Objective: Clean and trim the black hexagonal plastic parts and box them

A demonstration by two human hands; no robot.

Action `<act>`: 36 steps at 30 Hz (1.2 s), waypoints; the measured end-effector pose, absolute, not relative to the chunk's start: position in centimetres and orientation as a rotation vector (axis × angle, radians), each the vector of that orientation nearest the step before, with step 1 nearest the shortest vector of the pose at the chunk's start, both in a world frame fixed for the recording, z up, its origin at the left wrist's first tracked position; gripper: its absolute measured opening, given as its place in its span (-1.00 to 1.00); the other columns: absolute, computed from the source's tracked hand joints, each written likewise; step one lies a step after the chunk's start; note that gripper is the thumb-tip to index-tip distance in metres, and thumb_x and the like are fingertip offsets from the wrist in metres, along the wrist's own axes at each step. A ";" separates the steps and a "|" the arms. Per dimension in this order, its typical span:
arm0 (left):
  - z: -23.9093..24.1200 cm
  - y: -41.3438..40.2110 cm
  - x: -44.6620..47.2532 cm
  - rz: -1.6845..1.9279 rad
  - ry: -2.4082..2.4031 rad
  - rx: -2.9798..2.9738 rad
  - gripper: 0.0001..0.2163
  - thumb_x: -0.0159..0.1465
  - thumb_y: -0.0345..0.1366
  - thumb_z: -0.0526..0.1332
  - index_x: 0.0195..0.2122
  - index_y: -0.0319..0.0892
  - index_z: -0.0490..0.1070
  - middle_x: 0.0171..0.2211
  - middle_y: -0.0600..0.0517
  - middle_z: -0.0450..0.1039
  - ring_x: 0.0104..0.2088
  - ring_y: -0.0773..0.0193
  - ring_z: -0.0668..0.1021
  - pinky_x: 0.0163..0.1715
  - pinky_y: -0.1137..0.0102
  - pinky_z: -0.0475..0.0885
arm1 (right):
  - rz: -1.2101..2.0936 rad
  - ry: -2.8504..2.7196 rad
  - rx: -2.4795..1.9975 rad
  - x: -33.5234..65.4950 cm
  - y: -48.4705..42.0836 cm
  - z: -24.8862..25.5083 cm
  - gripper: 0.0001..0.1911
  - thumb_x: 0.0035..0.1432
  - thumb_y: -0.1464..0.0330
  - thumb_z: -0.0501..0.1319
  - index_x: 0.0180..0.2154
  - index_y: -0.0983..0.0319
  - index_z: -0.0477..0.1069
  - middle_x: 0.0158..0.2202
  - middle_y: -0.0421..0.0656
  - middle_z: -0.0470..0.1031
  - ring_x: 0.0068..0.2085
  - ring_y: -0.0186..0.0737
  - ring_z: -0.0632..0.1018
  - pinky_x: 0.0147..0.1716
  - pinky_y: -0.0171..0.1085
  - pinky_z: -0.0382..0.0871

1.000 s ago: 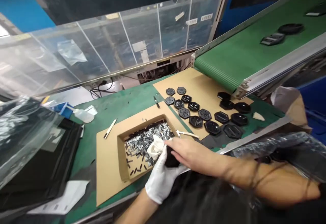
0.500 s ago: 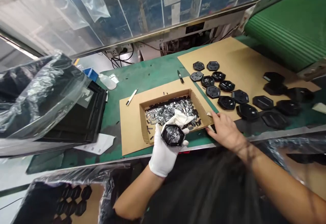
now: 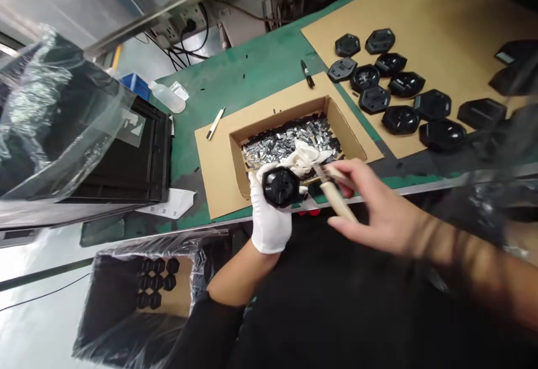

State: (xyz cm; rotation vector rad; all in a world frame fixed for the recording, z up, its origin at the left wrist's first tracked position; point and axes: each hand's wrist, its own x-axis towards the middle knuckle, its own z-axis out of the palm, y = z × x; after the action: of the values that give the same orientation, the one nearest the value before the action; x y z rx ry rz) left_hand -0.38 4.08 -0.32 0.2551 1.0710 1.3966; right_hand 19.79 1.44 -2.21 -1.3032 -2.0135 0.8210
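While the white-gloved left hand (image 3: 269, 218) grips a black hexagonal part (image 3: 280, 187) over a cardboard box (image 3: 342, 134) of metal clips (image 3: 286, 139), the bare right hand (image 3: 378, 212) pinches a pale-handled tool (image 3: 334, 195) just beside it. That box sits on a cardboard sheet (image 3: 214, 156) on the green worktop (image 3: 235, 72).

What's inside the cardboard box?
The cardboard box holds heaped small metal pieces, a white cloth over part of them; the box floor and anything under the cloth are hidden.
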 end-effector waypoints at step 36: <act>-1.5 3.0 -0.1 1.479 1.126 0.579 -0.58 0.53 0.19 0.08 -0.05 0.02 0.56 0.00 0.01 0.67 0.12 0.09 0.66 0.20 0.17 0.59 | 0.267 -2.389 -1.166 15.8 3.3 0.7 -0.21 0.19 0.39 0.21 0.45 0.36 0.23 0.36 0.26 0.37 0.39 0.44 0.34 0.33 0.40 0.26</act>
State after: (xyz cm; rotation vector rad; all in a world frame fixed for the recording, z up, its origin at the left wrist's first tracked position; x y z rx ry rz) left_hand -0.13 2.95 -1.48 0.5791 1.1263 1.4794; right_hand 15.81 3.27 0.68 -1.1659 -2.3894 0.2670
